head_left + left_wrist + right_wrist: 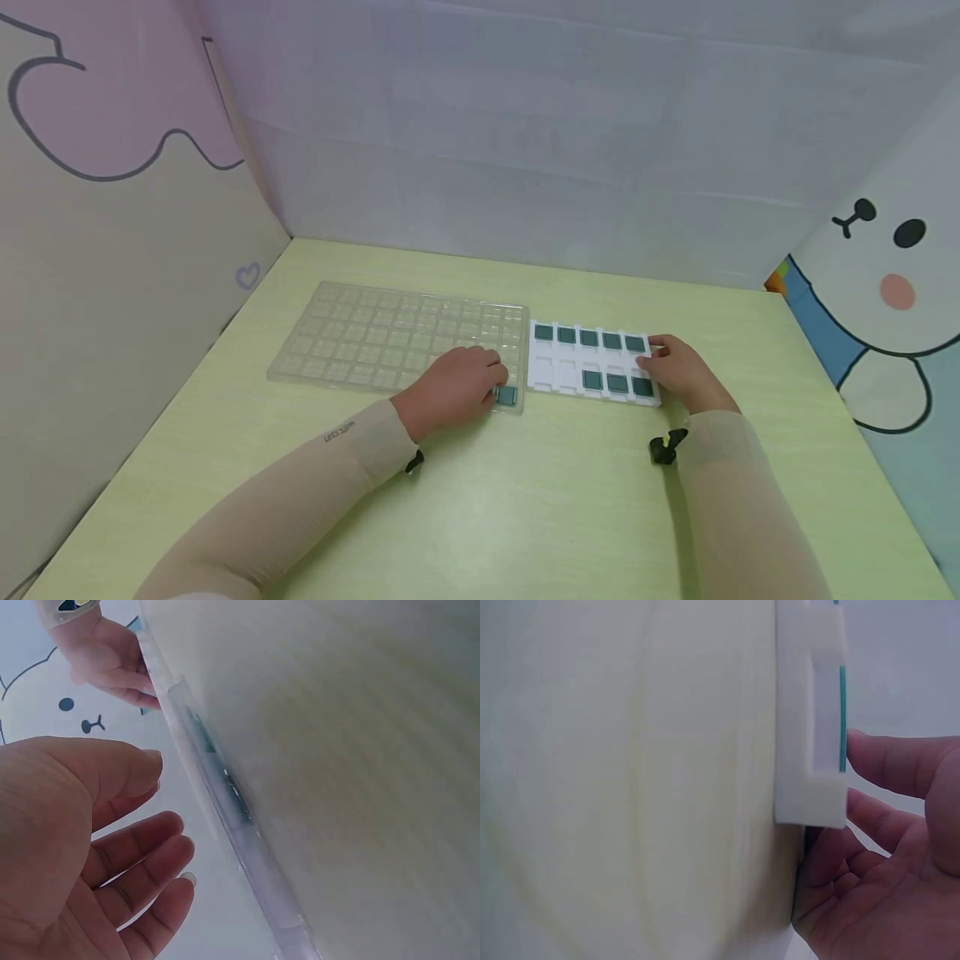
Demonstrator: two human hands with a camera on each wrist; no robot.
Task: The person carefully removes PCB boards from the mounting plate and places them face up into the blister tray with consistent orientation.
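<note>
Poised with left hand (455, 390) over the 4 o'clock corner of clear tray (375, 337), thumb and fingertips apart, nothing visible between. Just beside the fingertips, toward 4 o'clock: green chip (507, 396), lying in that corner; from so oblique a wrist view, cannot tell whether touching it. Gripping white tray (579, 357) at its 3 o'clock edge with right hand (681, 373), thumb near the top face.

Risks, judged: could flip or skid the chip by catching only one edge of so flat a piece; could drag the clear tray, with no second hand on it; could nudge seated chips (589, 337) askew by squeezing or shifting the white tray.

Counted: trays, two, clear at 9 o'clock of white. Seated chips, eight: five along the 12 o'clock row, three along the 6 o'clock row. Bare slots (545, 375), two, at the latter row's 9 o'clock end. In clear tray, one chip visible, possibly more beneath the hand. Table (480, 517), one.
</note>
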